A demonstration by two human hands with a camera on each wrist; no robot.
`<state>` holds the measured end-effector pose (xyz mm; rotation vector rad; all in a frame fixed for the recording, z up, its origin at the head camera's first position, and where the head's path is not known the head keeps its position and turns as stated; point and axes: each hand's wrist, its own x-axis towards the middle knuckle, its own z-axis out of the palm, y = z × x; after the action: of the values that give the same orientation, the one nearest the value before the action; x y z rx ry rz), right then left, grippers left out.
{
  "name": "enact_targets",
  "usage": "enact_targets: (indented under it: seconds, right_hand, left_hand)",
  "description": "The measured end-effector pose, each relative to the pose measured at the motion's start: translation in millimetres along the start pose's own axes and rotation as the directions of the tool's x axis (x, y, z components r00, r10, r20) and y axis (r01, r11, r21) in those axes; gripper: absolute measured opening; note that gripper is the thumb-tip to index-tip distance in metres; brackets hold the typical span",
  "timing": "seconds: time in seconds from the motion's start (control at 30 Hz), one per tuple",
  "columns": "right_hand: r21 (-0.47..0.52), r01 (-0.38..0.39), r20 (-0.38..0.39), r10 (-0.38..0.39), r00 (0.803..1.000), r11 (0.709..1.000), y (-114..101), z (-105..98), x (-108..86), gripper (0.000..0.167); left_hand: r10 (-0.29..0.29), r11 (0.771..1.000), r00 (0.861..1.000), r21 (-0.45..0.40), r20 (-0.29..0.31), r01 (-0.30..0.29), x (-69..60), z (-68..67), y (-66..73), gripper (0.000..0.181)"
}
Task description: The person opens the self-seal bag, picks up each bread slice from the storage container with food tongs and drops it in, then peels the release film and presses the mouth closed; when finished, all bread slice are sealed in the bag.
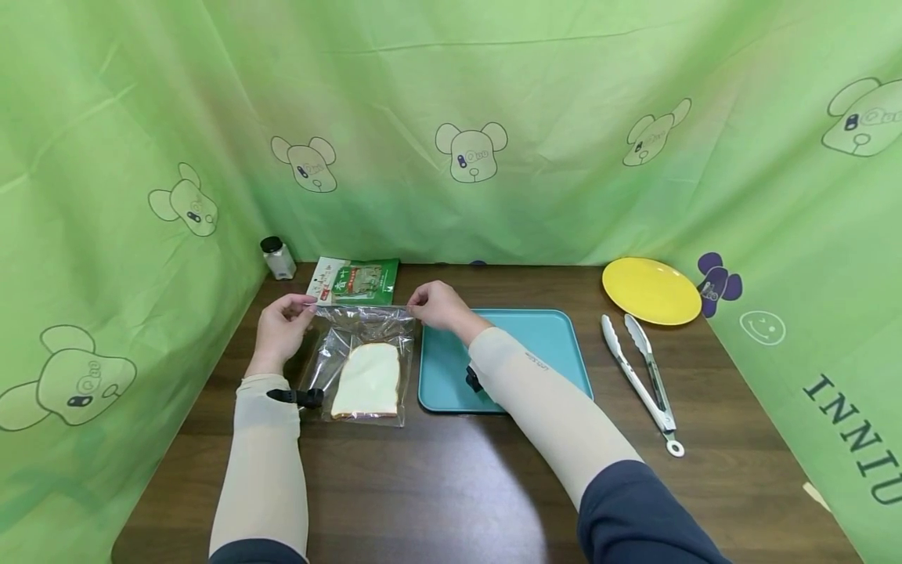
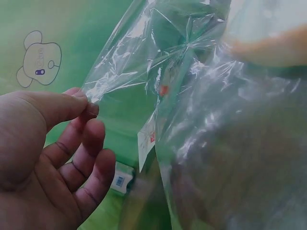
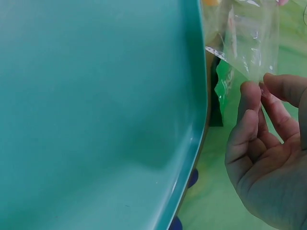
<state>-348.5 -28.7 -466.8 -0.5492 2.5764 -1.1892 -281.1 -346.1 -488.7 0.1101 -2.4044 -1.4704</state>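
Note:
A clear plastic bag with a slice of bread inside is on the left part of the table. My left hand pinches the bag's far left corner between thumb and forefinger; in the left wrist view the other fingers of that hand are loosely bent. At the far right corner, my right hand pinches the same top edge, and the right wrist view has this hand holding the film at its fingertips. Between the two hands the top edge is stretched fairly straight.
Right of the bag lies a blue tray, partly under my right forearm. A green-and-white packet lies behind the bag, near a black-lidded jar. Tongs and a yellow plate are at the right. Green cloth surrounds the table.

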Motion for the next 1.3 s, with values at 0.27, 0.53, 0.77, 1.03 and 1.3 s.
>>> enact_targets:
  seconds: [0.27, 0.53, 0.77, 1.03, 1.3]
  right_hand:
    - [-0.062, -0.002, -0.041, 0.000, 0.999, 0.998, 1, 1, 3.3, 0.011]
    - [-0.097, -0.023, -0.073, 0.016, 0.997, 0.995, 6, 3, 8.2, 0.011]
    - [-0.113, -0.030, -0.070, 0.022, 0.997, 0.993, 9, 3, 8.3, 0.016]
    - [-0.125, -0.029, -0.069, 0.021, 0.997, 0.992, 10, 3, 8.4, 0.016]
    - [-0.120, -0.040, -0.043, 0.035, 0.998, 0.992, 12, 2, 7.3, 0.026]
  left_hand:
    - [0.004, 0.999, 1.000, 0.035, 0.015, -0.005, 1.2, 4.2, -2.5, 0.025]
    - [0.001, 0.998, 0.998, 0.066, 0.062, -0.005, 1.1, 6.9, -3.5, 0.038]
    - [-0.020, 0.997, 0.992, 0.071, 0.123, 0.011, 1.0, 7.3, -6.7, 0.042]
    - [-0.042, 0.994, 0.987, 0.106, 0.158, 0.025, 0.6, 5.7, -8.3, 0.043]
    - [-0.056, 0.992, 0.987, 0.120, 0.152, 0.038, 1.0, 4.3, -7.1, 0.040]
